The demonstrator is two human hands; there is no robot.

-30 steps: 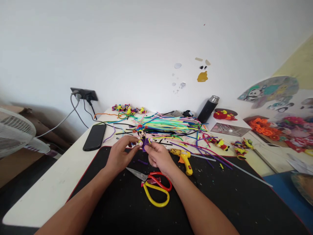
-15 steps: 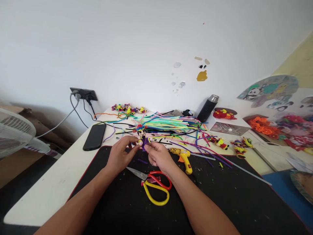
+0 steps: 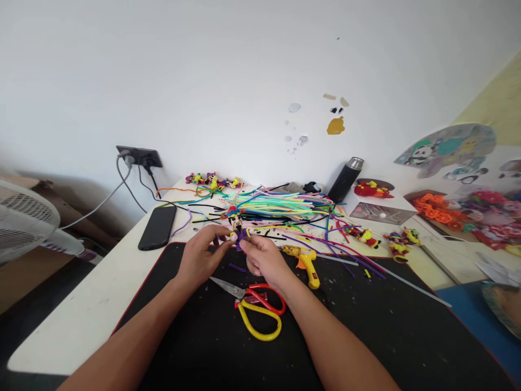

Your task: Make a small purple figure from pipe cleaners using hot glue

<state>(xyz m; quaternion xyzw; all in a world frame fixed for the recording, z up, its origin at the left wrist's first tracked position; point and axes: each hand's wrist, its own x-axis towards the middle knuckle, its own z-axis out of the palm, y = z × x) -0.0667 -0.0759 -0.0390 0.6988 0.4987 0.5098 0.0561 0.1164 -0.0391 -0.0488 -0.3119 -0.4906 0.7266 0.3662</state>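
Between my two hands stands a small pipe-cleaner doll [image 3: 236,221] with a purple body, a black-and-white face and a blue, red and orange headdress. The fingers of my left hand [image 3: 203,252] pinch its left side. My right hand [image 3: 264,255] grips the purple lower body between thumb and fingers. Just below my hands, scissors [image 3: 260,312] with one red and one yellow handle lie on the black mat [image 3: 195,331], blades pointing left. A yellow glue gun [image 3: 304,263] lies to the right of my right hand. A short purple piece [image 3: 237,267] rests on the mat.
Behind the doll lies a pile of colourful pipe cleaners [image 3: 280,205]. Finished dolls [image 3: 214,180] sit at the back left, others [image 3: 399,247] at the right. A phone [image 3: 157,228], a black flask [image 3: 345,179], a drawer box [image 3: 380,212] and a fan [image 3: 28,220] surround the work area.
The doll's head looks turned or tilted very slightly. Both hands keep the same grip and place, and the things on the table have not moved.
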